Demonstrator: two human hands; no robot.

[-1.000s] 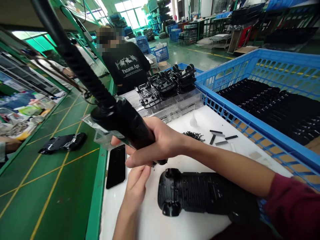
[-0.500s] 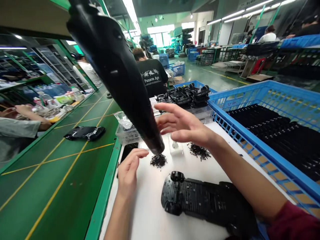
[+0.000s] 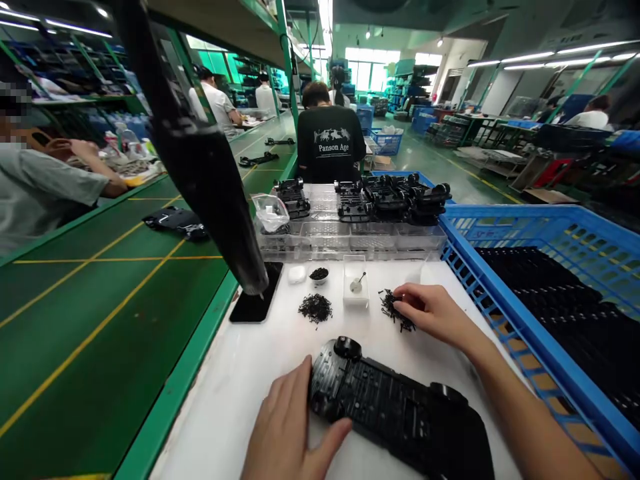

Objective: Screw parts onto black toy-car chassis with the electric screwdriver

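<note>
White worktop [image 3: 220, 393] beside a green conveyor [image 3: 90, 353], factory floor beyond. Left hand [image 3: 285, 427]: open, thumb spread, set against the left end of a black model car [image 3: 385, 400]; car lies underside up on the worktop, slanting toward the lower right. Right hand [image 3: 440, 313]: fingers and thumb curled together at the right-hand pile of black screws [image 3: 395, 313]; cannot tell whether one is pinched. Second screw pile [image 3: 316, 309] lies left of a clear square box [image 3: 356, 297]; small cup of black parts [image 3: 319, 274] just behind that pile. Black electric screwdriver [image 3: 215, 193] hangs tilted, tip over a smartphone [image 3: 246, 308]. Farther back: car chassis [image 3: 387, 193] on clear trays [image 3: 325, 250]. Right: blue crate [image 3: 530, 219] of black parts.
</note>
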